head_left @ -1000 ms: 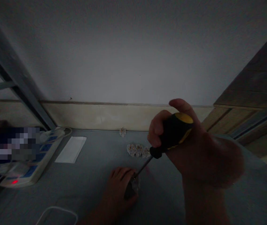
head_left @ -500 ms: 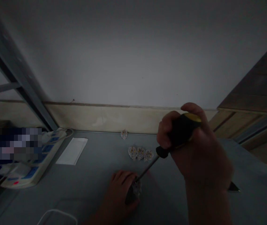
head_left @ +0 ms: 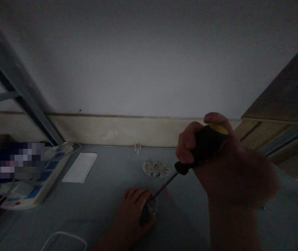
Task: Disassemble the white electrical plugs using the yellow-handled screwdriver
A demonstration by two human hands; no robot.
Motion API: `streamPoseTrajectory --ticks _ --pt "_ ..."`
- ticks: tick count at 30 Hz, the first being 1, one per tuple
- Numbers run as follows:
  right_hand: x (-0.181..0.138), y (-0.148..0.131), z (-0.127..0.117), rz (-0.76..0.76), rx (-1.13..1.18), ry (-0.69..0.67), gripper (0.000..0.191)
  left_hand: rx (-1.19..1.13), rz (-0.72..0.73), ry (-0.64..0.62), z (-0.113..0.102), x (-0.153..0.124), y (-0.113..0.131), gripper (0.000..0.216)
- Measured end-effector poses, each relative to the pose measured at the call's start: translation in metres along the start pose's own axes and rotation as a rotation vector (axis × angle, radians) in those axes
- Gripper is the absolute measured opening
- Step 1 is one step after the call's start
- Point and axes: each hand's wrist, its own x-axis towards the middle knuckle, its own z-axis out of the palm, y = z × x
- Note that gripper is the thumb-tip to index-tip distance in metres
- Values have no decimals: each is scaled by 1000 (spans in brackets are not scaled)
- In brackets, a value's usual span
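The scene is dim. My right hand (head_left: 217, 157) is wrapped round the black and yellow handle of a screwdriver (head_left: 201, 146). Its thin shaft slants down to the left, and its tip meets a small pale part (head_left: 152, 206) on the grey table (head_left: 99, 202). My left hand (head_left: 134, 212) is closed on that small part and presses it against the table. Just behind, a row of three similar small pale parts (head_left: 156, 169) lies on the table. One more small part (head_left: 138, 148) lies at the table's back edge by the wall.
A white and blue power strip (head_left: 37, 181) with cables sits at the left. Beside it lies a white sheet of paper (head_left: 80, 167). A white cable (head_left: 60, 237) loops at the front edge. A grey metal frame (head_left: 20, 94) rises at left; wooden boards (head_left: 282, 101) stand at right.
My right hand with the screwdriver has shifted to the right and turned slightly on the handle. The power strip's red light no longer shows. My left hand stays on the small part.
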Motion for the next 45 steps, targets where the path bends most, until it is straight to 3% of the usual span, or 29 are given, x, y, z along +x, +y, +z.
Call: streamPoseTrajectory --ticks 3,6,9,13,15,18,21,24,27,33,39,42,45 --pt "3 -3 -7 59 -1 -77 33 -46 -50 4 -2 0 2 67" --pt "3 -1 -8 4 -127 -106 27 -78 -58 9 -2 1 1 64" --pt "-1 6 3 -85 -214 48 21 -95 -31 37 1 2 -2 62" --pt "-4 12 19 -133 -133 236 31 -83 -9 71 4 2 -4 60" --pt "-3 10 20 -88 -96 208 22 -65 -7 56 3 2 -3 61" --pt "-1 6 15 -19 -84 95 31 -53 -14 30 -1 1 0 62" --pt "0 5 10 -41 -145 22 24 -44 -37 10 -5 1 4 62" --pt "-2 6 11 -86 -224 101 17 -49 -56 -1 -6 2 7 63" --pt "-4 9 14 -119 -198 172 27 -54 -48 9 -4 1 5 63" --pt "-2 7 10 -73 -188 114 35 -44 -12 32 2 1 -2 62" --pt "-9 1 7 -155 -505 154 27 -48 0 43 2 1 -1 61" --pt "-10 3 8 -241 -427 188 24 -55 4 52 3 1 -1 61" --pt "-6 9 9 -243 -275 105 30 -56 -9 36 1 1 1 62"
